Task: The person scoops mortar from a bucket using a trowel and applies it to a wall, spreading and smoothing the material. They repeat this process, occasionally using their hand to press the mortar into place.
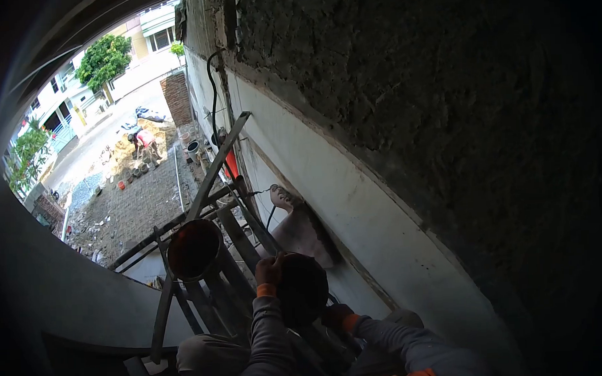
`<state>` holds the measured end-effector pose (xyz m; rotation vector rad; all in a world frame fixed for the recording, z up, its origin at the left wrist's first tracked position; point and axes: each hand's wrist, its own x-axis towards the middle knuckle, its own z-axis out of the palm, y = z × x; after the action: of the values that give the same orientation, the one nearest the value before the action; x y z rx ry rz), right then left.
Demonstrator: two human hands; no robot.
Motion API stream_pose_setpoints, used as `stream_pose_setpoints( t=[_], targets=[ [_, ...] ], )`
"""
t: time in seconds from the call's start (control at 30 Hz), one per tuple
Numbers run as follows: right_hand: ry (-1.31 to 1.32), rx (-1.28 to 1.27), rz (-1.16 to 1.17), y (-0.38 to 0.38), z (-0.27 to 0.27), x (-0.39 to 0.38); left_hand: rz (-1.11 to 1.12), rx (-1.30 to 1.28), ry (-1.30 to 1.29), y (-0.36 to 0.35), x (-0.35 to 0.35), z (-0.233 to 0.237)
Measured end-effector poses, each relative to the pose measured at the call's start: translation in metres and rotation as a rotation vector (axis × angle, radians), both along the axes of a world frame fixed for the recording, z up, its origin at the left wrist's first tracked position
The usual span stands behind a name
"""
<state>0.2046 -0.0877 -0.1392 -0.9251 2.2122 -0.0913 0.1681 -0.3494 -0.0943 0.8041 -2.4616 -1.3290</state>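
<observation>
A dark round bucket (303, 289) is between my two hands, above the wooden planks. My left hand (269, 270) is closed on its upper left rim. At its lower right side is my right hand (336, 315), in deep shadow, its fingers too dark to make out. A second bucket (194, 249), with a reddish inside, stands tilted to the left on the scaffold. My knees show on both sides below the hands.
Scaffold planks (236, 238) and a slanting beam (215, 166) lie ahead. Rough dark plaster (416, 71) covers the upper wall at the right, above a pale wall (355, 206). Far below, a person in red (145, 142) bends by a sand pile.
</observation>
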Motion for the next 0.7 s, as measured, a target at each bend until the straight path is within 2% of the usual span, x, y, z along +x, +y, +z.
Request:
stream_pose_setpoints(
  t=[0.03, 0.1, 0.17, 0.23, 0.3, 0.33, 0.37, 0.4, 0.43, 0.53, 0.57, 0.67, 0.7],
  targets=[
    [-0.038, -0.004, -0.069, -0.006, 0.013, 0.007, 0.029, 0.004, -0.018, 0.002, 0.002, 0.011],
    [-0.06, -0.03, -0.081, -0.008, 0.029, 0.013, 0.072, 0.013, -0.025, -0.004, 0.0, 0.004],
    [-0.054, -0.047, -0.133, -0.004, 0.021, 0.022, 0.094, 0.009, 0.001, -0.009, 0.001, -0.006],
    [0.057, -0.165, -0.086, 0.005, -0.022, 0.016, 0.106, 0.066, 0.012, -0.013, 0.003, -0.009],
    [0.152, -0.255, -0.043, 0.014, -0.022, 0.02, 0.109, 0.085, 0.025, -0.022, 0.003, -0.016],
    [0.19, -0.284, -0.023, 0.013, -0.003, 0.014, 0.105, 0.077, 0.03, -0.026, 0.004, -0.023],
    [0.185, -0.23, 0.0, 0.014, 0.002, 0.009, 0.11, 0.08, 0.019, -0.027, 0.006, -0.023],
    [0.185, -0.177, 0.023, 0.018, 0.002, 0.008, 0.113, 0.084, 0.013, -0.028, 0.006, -0.021],
    [0.244, -0.225, 0.038, 0.031, -0.022, 0.007, 0.128, 0.086, 0.041, -0.028, 0.006, -0.021],
    [0.356, -0.199, 0.098, 0.053, -0.002, 0.004, 0.141, 0.15, 0.062, -0.028, 0.005, -0.021],
    [0.407, -0.301, 0.105, 0.062, 0.01, 0.004, 0.153, 0.163, 0.031, -0.029, 0.004, -0.022],
    [0.347, -0.472, -0.195, 0.085, 0.037, -0.001, 0.148, 0.15, 0.074, -0.022, 0.006, -0.004],
    [0.131, -0.539, -0.424, 0.074, 0.108, 0.001, 0.142, 0.12, 0.058, -0.022, 0.003, -0.011]
  ],
)
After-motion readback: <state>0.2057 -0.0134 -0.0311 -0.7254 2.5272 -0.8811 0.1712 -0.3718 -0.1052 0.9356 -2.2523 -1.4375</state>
